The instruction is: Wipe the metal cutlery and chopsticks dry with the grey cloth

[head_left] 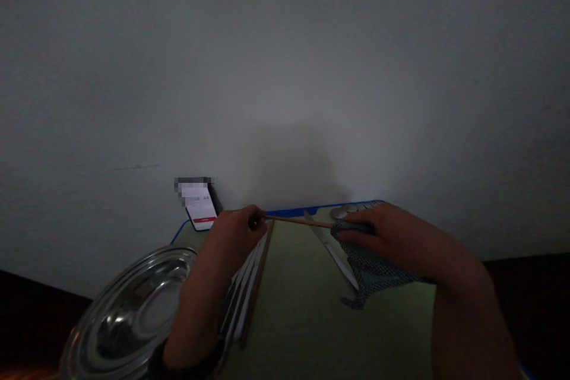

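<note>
Your left hand (237,222) is pinching a thin brown wooden stick (298,221) between you—your right hand (371,227) is gripping its other end in dark checked cloth (361,264). Its middle is showing bare; another brown stick (258,285) is lying beside long silver utensils (245,303).

Single head view, worn on person's head, facing forward and down over desk (303,309) toward wall (285,71).

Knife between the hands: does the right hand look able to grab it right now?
Probably not as is: the right hand is busy gripping the patterned cloth at the thin stick's end. The knife looks close, though, with the stick passing across its far part.
</note>
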### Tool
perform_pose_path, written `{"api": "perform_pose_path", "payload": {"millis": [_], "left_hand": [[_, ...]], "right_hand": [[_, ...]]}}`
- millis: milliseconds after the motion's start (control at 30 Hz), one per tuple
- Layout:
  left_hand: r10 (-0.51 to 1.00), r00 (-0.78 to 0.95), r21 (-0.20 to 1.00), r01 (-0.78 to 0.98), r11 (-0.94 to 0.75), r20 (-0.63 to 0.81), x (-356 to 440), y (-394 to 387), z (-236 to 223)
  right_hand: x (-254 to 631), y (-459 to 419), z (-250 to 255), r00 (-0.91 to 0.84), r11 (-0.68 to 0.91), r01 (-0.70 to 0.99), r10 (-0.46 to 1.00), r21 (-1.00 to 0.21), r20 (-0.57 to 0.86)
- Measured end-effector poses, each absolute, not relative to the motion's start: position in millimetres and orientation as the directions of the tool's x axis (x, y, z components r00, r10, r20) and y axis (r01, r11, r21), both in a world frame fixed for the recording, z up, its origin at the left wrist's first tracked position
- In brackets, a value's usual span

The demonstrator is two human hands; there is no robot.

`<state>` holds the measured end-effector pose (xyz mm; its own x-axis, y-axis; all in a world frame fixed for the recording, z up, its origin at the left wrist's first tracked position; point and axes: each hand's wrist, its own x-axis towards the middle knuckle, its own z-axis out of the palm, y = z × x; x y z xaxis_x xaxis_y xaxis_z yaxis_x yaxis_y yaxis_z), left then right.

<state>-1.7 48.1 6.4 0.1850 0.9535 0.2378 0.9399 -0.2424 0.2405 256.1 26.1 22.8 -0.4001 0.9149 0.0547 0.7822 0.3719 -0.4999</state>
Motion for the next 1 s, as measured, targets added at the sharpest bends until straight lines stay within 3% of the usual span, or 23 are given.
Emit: {"api": "perform_pose_path", "payload": {"millis": [200, 300, 633, 800, 1000], "left_hand": [[0.936, 0.273, 0.489, 0.799, -0.349, 0.222, -21.7, 46.0, 11.2], [0.921, 0.326, 0.544, 0.743, -0.389, 0.214, -18.5, 40.5, 17.5], [0.808, 0.564, 0.458, 0.681, -0.572, 0.171, 24.1, 18.7, 16.7], [0.817, 0.544, 0.447, 0.692, -0.567, 0.193, 12.5, 21.5, 19.1], [0.885, 0.388, 0.415, 0.783, -0.464, 0.258, -32.2, 27.5, 26.2]], "right_hand": [[264.2, 28.5, 23.2, -0.449, 0.378, 0.731, 0.893, -0.569, 0.016], [261.6, 29.0, 23.6, -0.471, 0.405, 0.733, 0.882, -0.546, 0.021], [218.8, 26.3, 17.0, -0.653, 0.610, 0.660, 0.754, -0.438, 0.067], [212.8, 29.3, 15.3, -0.652, 0.618, 0.656, 0.753, -0.433, 0.088], [248.6, 34.3, 20.2, -0.574, 0.496, 0.667, 0.818, -0.556, 0.041]]}}
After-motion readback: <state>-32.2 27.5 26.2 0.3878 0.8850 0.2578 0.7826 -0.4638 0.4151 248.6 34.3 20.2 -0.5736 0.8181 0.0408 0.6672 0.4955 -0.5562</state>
